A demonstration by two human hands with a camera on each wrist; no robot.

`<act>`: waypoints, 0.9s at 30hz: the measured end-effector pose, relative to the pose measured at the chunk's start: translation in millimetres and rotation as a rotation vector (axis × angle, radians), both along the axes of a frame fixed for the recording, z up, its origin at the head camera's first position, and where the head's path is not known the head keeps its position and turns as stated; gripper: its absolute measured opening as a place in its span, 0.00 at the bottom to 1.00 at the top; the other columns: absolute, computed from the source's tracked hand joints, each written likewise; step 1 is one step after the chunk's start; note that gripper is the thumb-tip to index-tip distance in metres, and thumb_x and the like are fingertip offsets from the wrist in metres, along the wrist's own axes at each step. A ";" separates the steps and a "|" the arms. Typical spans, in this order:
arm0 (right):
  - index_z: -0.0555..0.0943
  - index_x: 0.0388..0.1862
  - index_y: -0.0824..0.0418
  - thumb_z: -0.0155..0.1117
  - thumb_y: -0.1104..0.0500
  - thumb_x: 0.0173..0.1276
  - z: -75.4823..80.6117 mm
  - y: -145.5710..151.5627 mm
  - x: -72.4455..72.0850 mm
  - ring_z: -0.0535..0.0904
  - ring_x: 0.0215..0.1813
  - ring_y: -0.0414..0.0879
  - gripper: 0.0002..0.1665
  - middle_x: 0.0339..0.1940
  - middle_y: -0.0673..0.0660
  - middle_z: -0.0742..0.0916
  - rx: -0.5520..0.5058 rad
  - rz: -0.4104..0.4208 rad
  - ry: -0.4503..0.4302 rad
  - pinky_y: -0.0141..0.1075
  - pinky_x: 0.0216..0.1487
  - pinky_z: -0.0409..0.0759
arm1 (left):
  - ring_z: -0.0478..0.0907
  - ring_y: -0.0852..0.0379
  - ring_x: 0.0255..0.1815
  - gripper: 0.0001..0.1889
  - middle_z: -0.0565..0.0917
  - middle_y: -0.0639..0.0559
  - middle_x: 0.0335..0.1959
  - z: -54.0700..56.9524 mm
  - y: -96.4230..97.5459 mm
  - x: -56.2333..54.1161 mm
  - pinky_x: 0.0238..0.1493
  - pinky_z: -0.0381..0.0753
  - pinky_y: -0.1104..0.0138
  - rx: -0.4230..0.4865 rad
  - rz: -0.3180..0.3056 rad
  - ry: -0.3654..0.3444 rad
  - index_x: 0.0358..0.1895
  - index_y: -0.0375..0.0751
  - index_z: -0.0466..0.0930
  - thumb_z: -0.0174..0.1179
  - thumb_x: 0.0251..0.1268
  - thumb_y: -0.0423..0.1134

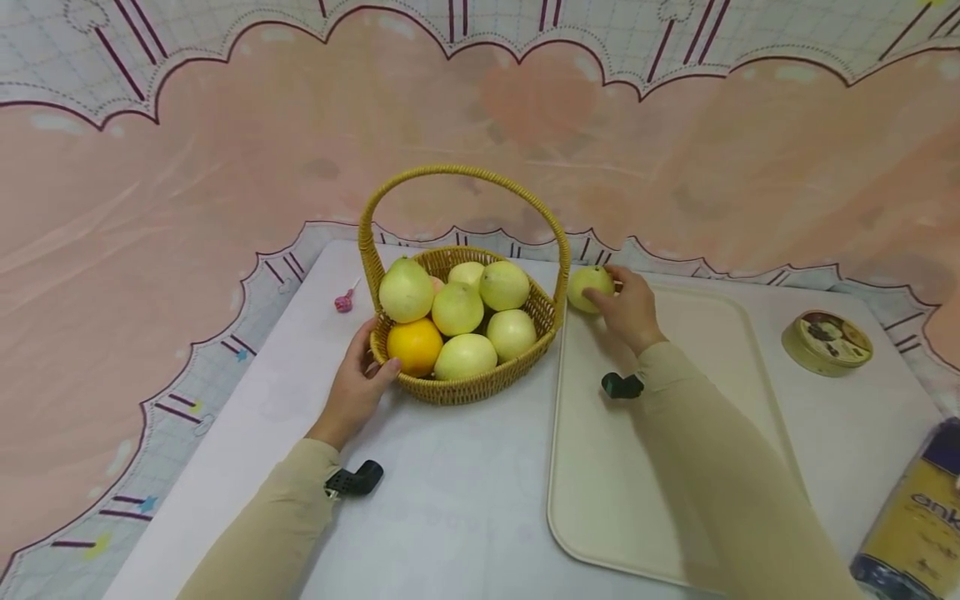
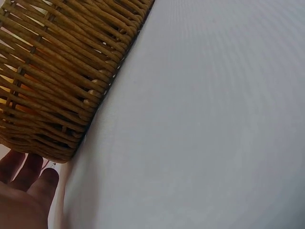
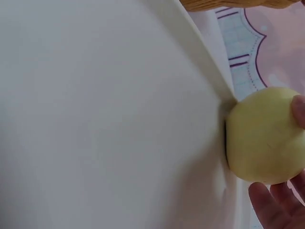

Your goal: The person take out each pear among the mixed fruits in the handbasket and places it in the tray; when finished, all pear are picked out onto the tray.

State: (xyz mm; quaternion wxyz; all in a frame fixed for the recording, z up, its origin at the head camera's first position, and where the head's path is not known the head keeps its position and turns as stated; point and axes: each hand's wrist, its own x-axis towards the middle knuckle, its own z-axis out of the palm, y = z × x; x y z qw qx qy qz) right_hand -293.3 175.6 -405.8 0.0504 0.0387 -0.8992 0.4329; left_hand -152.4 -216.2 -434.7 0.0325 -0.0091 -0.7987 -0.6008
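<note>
A woven basket (image 1: 480,390) with a tall arched handle stands on the white table, heaped with pale green pears (image 1: 467,358) and one orange (image 1: 415,347). At its left side my left hand (image 1: 356,385) grips the rim, thumb over the edge near the orange. The left wrist view shows the fingers (image 2: 44,187) against the basket's outer wall (image 2: 57,71). Just right of the basket, my right hand (image 1: 628,307) holds a pale green pear (image 1: 589,288) at the far left corner of the cream tray (image 1: 600,492). In the right wrist view that pear (image 3: 264,136) sits against the tray's rim, fingers around it.
A wrapped lollipop (image 1: 344,302) lies left of the basket. Right of the tray is a round tin (image 1: 827,342), and a yellow-and-blue package (image 1: 918,517) is at the lower right. A patterned cloth (image 1: 675,167) hangs behind the table's back edge.
</note>
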 end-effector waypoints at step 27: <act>0.59 0.78 0.68 0.61 0.55 0.73 -2.1 -5.3 -11.8 0.64 0.73 0.63 0.40 0.72 0.70 0.70 -0.006 -0.079 -0.053 0.51 0.74 0.61 | 0.55 0.41 0.76 0.38 0.51 0.44 0.80 0.4 0.7 1.6 0.75 0.57 0.50 0.033 -0.007 0.009 0.81 0.44 0.46 0.56 0.75 0.39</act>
